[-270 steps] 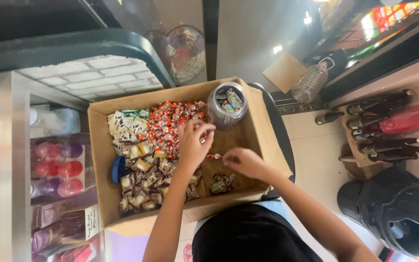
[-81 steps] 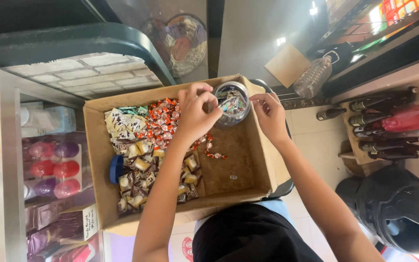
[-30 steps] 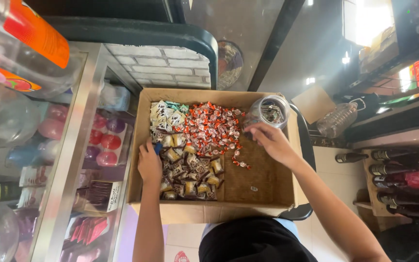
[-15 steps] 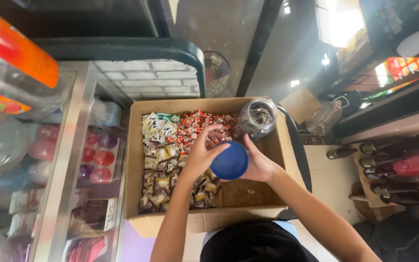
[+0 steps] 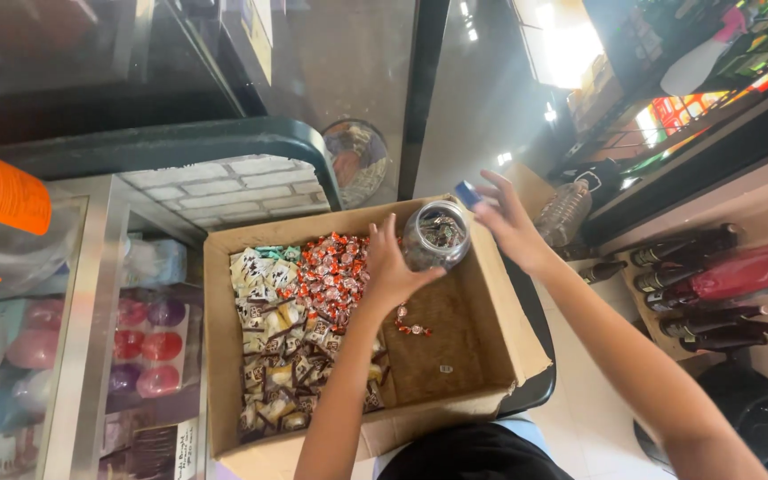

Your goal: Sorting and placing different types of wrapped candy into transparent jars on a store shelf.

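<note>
Two hands meet at the clear jar (image 5: 436, 236) in the cardboard box's (image 5: 500, 293) far right corner: the left hand (image 5: 390, 271) cups its side, the right hand (image 5: 507, 218) pinches the blue lid (image 5: 468, 194) just beside and above the upturned mouth.

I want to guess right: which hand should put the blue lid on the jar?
Probably the right hand: it already pinches the blue lid just above the open jar. The left hand steadies the jar's side inside the cardboard box.

One head-worn camera looks steeply down, close above the cardboard box (image 5: 500, 356).
</note>
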